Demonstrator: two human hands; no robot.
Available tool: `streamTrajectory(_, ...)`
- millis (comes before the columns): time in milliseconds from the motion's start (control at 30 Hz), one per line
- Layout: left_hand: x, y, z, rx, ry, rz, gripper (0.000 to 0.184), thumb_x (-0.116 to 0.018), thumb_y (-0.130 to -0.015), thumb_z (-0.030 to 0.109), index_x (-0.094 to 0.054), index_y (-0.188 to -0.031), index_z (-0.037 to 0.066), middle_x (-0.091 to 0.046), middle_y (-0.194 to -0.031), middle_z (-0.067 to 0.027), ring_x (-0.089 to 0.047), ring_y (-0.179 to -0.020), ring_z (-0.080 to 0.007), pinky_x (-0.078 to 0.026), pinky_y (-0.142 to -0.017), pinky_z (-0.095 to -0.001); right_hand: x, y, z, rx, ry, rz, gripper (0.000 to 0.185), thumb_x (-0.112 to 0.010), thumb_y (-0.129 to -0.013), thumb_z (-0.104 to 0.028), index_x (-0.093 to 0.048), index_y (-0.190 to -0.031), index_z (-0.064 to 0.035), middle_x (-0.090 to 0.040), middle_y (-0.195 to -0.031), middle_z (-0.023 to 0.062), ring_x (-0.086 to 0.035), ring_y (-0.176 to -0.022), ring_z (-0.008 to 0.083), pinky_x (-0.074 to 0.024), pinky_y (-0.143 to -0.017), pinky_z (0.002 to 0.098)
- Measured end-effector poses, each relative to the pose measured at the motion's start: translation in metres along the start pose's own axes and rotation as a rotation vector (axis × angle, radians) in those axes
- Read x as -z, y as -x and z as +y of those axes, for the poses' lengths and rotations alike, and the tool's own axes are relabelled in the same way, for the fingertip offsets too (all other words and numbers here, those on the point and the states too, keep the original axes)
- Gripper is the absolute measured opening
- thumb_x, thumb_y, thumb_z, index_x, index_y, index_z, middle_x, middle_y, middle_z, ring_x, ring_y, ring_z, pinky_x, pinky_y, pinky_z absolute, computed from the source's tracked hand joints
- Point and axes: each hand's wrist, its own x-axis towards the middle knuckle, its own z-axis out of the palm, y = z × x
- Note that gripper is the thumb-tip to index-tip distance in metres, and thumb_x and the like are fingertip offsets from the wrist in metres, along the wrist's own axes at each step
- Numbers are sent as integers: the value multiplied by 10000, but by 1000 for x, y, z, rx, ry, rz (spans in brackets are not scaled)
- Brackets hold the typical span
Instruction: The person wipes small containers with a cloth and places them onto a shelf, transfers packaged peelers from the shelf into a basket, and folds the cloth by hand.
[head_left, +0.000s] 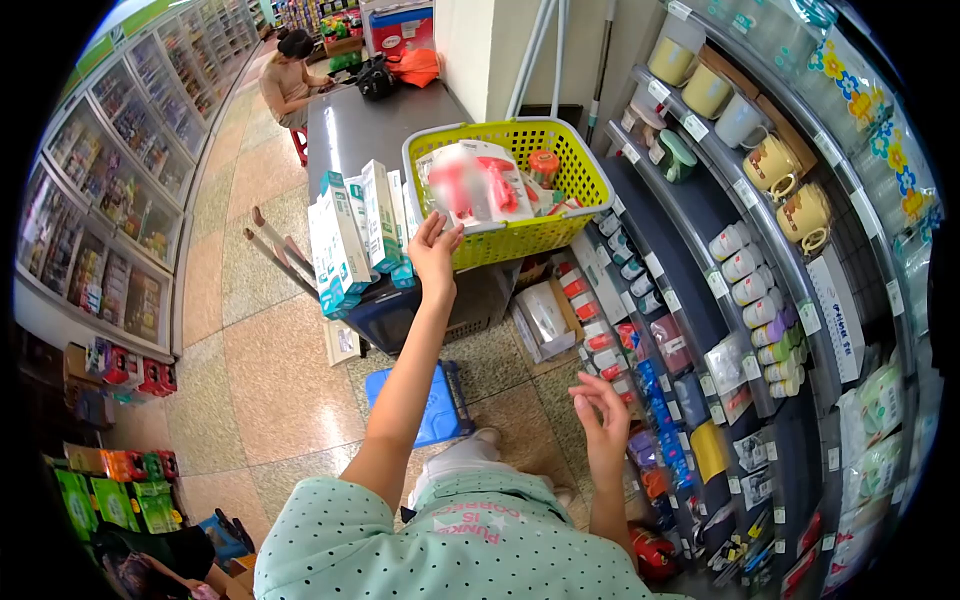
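Note:
My left hand (436, 258) is stretched forward to the near left corner of a yellow-green plastic basket (520, 247). Its fingers are apart, and I cannot tell whether they touch the rim. Inside the basket lie a clear and white package with red items (497, 190), a round orange-red container (543, 165) and other goods partly hidden. Left of that hand, several long white and teal boxes (378, 217) stand at the table's end. My right hand (602, 425) hangs in the air before the shelves, fingers loosely bent and apart, holding nothing.
A dark table (345, 120) bears the basket, a black bag (376, 78) and an orange bag (414, 67). Shelves with mugs (772, 163) and packaged goods line the right. A blue stool (432, 405) and an open carton (545, 318) are on the floor. A person (287, 85) sits beyond.

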Motion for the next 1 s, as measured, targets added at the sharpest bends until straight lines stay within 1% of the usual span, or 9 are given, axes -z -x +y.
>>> streamTrajectory(167, -5, 20, 8, 8, 8, -45, 531, -600, -843, 3, -409, -1326, -106, -513, -1301, -233, -646, -1017, -274, -533, -864, -318, -2, 3, -1, 13, -19, 19, 277, -619, -870, -121, -627, -1126, -16, -667, -960, 63, -596, -945, 160, -435, -892, 319)
streamTrajectory(367, -23, 54, 23, 61, 16, -164, 488, -584, -860, -11, -435, -1320, -81, -545, -1278, -199, -634, -1046, -260, -519, -893, -314, -1, 11, -5, 62, -50, 80, 266, -608, -867, -68, -625, -1125, -5, -661, -958, 76, -599, -941, 164, -442, -898, 315)
streamTrajectory(500, -41, 83, 27, 143, -2, -309, 462, -584, -861, -12, -465, -1303, -68, -572, -1244, -188, -638, -1035, -255, -517, -892, -310, 7, 19, -7, 80, -73, 165, 263, -607, -875, -75, -622, -1126, 3, -663, -957, 86, -605, -943, 167, -449, -891, 316)
streamTrajectory(567, -55, 103, 28, 206, -1, -362, 428, -585, -864, -3, -494, -1280, -54, -587, -1221, -176, -643, -1014, -240, -521, -871, -303, 11, 25, -8, 81, -113, 235, 262, -607, -879, -82, -622, -1126, 5, -665, -957, 88, -607, -944, 170, -449, -890, 317)
streamTrajectory(667, -76, 135, 21, 285, -35, -522, 371, -575, -877, 10, -521, -1239, -48, -616, -1174, -156, -650, -978, -215, -524, -853, -294, 24, 37, -3, 100, -115, 354, 264, -606, -886, -96, -622, -1133, -2, -668, -962, 91, -614, -941, 173, -450, -886, 307)
streamTrajectory(800, -104, 179, -1, 402, -115, -772, 296, -563, -901, 58, -568, -1189, -10, -661, -1072, -121, -660, -900, -178, -526, -808, -279, 48, 59, 9, 87, -130, 530, 271, -614, -894, -124, -621, -1141, -12, -669, -964, 85, -614, -937, 162, -455, -867, 294)
streamTrajectory(900, -125, 219, -11, 454, -164, -940, 265, -580, -895, 81, -581, -1146, -4, -669, -1043, -108, -661, -893, -177, -520, -778, -272, 71, 82, 12, 56, -136, 653, 276, -615, -900, -146, -621, -1147, -23, -666, -968, 75, -612, -949, 150, -455, -856, 291)
streamTrajectory(1000, -145, 257, -20, 509, -172, -1108, 253, -578, -888, 66, -582, -1131, -3, -675, -1020, -105, -663, -890, -182, -518, -771, -274, 92, 105, 19, 40, -158, 787, 275, -611, -903, -152, -622, -1148, -26, -663, -969, 73, -614, -954, 149, -451, -858, 288)
